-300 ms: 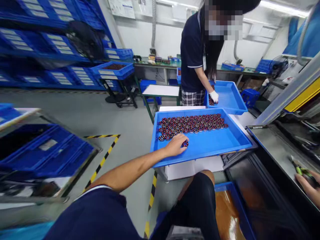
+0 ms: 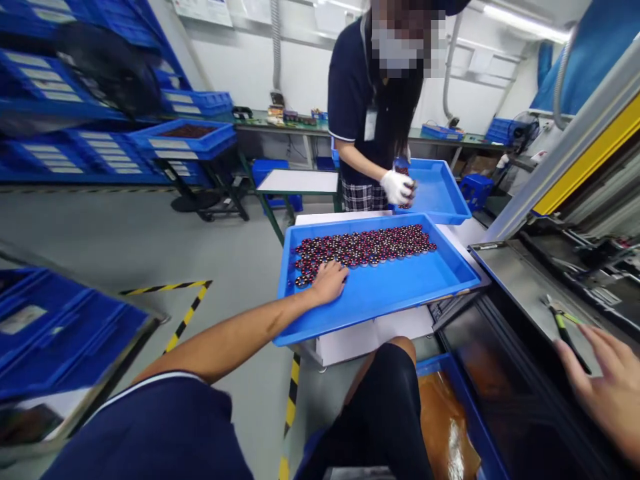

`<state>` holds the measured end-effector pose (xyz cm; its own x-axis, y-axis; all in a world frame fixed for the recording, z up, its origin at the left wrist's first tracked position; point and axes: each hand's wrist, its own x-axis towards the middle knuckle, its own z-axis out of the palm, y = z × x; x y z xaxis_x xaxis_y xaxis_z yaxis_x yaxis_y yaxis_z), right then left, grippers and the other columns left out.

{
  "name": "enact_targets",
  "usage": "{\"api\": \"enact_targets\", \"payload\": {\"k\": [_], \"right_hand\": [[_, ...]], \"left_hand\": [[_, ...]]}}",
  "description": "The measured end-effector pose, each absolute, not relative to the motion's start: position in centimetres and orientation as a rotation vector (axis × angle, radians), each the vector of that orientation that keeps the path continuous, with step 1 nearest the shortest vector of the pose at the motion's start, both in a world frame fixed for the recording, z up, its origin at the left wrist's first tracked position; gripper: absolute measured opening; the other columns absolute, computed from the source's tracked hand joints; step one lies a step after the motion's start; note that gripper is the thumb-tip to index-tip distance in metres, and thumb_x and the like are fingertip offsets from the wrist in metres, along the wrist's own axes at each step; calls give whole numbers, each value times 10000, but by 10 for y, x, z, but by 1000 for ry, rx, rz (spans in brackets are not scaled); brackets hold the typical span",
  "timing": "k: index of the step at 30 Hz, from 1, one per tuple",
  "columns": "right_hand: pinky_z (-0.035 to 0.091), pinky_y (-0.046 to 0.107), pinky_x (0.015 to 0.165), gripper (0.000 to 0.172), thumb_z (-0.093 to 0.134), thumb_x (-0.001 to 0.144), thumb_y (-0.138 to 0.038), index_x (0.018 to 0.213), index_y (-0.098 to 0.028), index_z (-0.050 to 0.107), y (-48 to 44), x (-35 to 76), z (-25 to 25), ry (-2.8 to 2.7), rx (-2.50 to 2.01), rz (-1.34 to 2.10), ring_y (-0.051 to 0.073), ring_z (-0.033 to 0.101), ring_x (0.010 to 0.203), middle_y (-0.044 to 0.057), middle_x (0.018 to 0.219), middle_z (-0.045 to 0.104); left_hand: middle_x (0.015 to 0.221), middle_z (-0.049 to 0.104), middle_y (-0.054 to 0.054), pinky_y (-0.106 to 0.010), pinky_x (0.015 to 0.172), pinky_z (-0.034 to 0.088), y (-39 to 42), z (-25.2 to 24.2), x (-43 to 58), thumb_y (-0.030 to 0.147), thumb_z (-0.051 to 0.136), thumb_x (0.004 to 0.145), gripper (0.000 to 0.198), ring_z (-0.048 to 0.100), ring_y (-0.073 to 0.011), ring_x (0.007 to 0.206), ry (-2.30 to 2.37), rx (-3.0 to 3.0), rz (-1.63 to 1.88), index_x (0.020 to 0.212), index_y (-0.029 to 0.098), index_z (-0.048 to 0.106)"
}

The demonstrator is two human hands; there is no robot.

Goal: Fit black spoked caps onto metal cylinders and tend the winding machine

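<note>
My left hand is half-curled by the round parts in the blue tray, can't tell if gripping one; right of that tray, right hand fingers spread near pliers

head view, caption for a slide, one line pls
Left hand at small round parts in a blue tray; open right hand at green-and-black pliers.
</note>
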<state>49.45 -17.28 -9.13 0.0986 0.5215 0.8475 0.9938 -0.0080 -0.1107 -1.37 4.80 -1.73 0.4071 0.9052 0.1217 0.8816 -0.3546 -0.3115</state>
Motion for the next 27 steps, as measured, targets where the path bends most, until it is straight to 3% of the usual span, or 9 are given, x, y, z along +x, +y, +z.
{"api": "enact_targets", "payload": {"k": [2,5,9,13,16,19,22,25,27], "right_hand": [[465,417,921,452,515,935,-407,1249,-83,522,-193,465,-72,-1656,-1461,-759,283,592,992,168,1139,578],[448,432,956,497,572,903,-360,1332,-134,464,-224,443,-66,-1717,-1416,-624,248,563,1046,144,1181,554],[415,415,1004,564,551,912,-321,1441,-199,397,-273,446,-86,-1743,-1476,-569,228,520,1137,109,1293,506],[424,405,977,651,592,878,-367,1475,-201,393,-325,467,-113,-1747,-1504,-624,249,539,1128,109,1302,518],[410,418,1007,640,560,893,-379,1476,-184,382,-365,479,-122,-1721,-1673,-576,256,516,1177,107,1335,497],[395,389,1018,531,462,954,-366,1435,-148,404,-408,479,-119,-1683,-1819,-661,223,509,1153,103,1326,492],[430,402,975,445,513,942,-341,1308,-91,472,-457,473,-114,-1594,-1991,-744,247,501,1141,144,1276,498],[438,412,955,406,496,951,-354,1256,-86,497,-526,475,-122,-1474,-2197,-808,247,503,1113,144,1242,505],[445,413,930,410,464,960,-401,1233,-100,512,-594,482,-143,-1339,-2356,-831,239,518,1075,128,1226,514]], "left_hand": [[1136,492,-104,-408,921,308,51,-15,-12,252,517,895,278,408,-264,1119,-1569,-2260,131,1127,154,633],[1158,493,-112,-414,909,334,44,-5,-5,262,536,898,320,438,-283,1114,-1597,-2169,187,1189,170,632],[1100,552,-149,-431,866,396,-10,20,18,185,521,888,275,519,-316,1044,-1648,-2114,295,1108,61,632],[1015,566,-101,-393,824,442,-90,31,49,348,405,976,322,564,-281,981,-1663,-2184,340,1024,109,615],[1088,570,-64,-374,880,434,-126,13,68,345,436,971,312,555,-237,1056,-1595,-2444,339,1148,150,602],[1009,614,-42,-386,813,470,-138,-15,90,340,546,904,272,604,-229,957,-1220,-2739,-31,1076,147,629],[870,620,2,-299,690,483,-146,-35,138,281,602,864,170,627,-155,778,-637,-2874,-437,968,149,626],[849,616,43,-205,687,455,-171,-42,215,214,652,828,163,621,-84,734,-232,-3076,-568,976,162,607],[779,603,40,-224,642,427,-198,-46,275,227,632,855,147,610,-100,689,62,-3132,-582,982,156,613]]}}
